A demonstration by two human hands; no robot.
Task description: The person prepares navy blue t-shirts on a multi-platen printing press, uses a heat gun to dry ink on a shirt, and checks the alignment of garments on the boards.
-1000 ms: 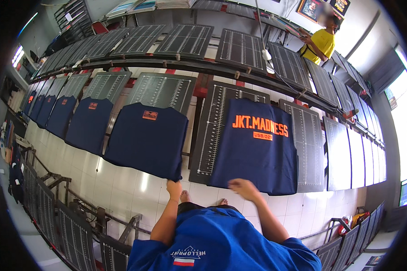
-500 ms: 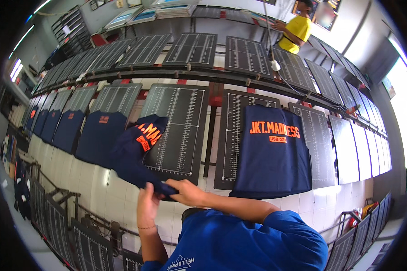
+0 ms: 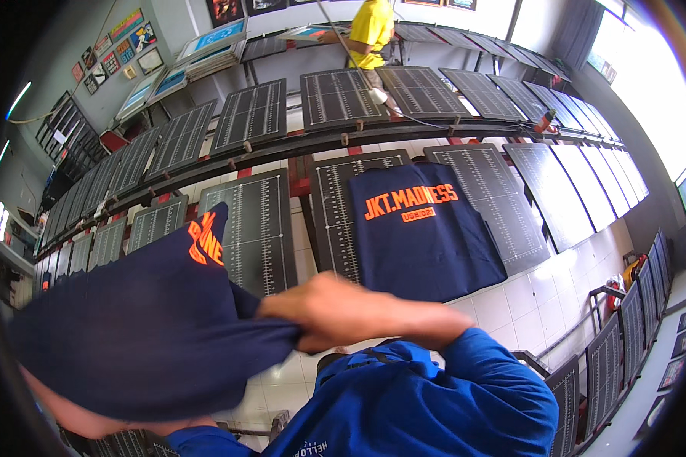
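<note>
A dark navy shirt (image 3: 145, 320) with orange lettering is held up off the boards and stretched across the left side, blurred by motion. My right hand (image 3: 324, 308) is closed on its bunched edge near the middle. Beneath the cloth at the lower left runs my left forearm (image 3: 84, 417); the fingers of that hand are hidden by the shirt. Behind the raised cloth, a black printing board (image 3: 255, 221) with white ruled marks is partly covered. To the right, another navy shirt (image 3: 427, 251) with orange print lies flat over a similar board.
Long rows of ruled black boards (image 3: 343, 95) stand on dark rails (image 3: 229, 156). A white lamp or plug (image 3: 378, 96) hangs on a cable. Beyond the rows stands a person in a yellow top (image 3: 371, 34). More boards (image 3: 606, 346) line the lower right, over white floor tiles (image 3: 526, 305).
The shirt has been lifted and spread toward the lower left. My left hand has moved left, away from the right hand, under the cloth. The view has turned right.
</note>
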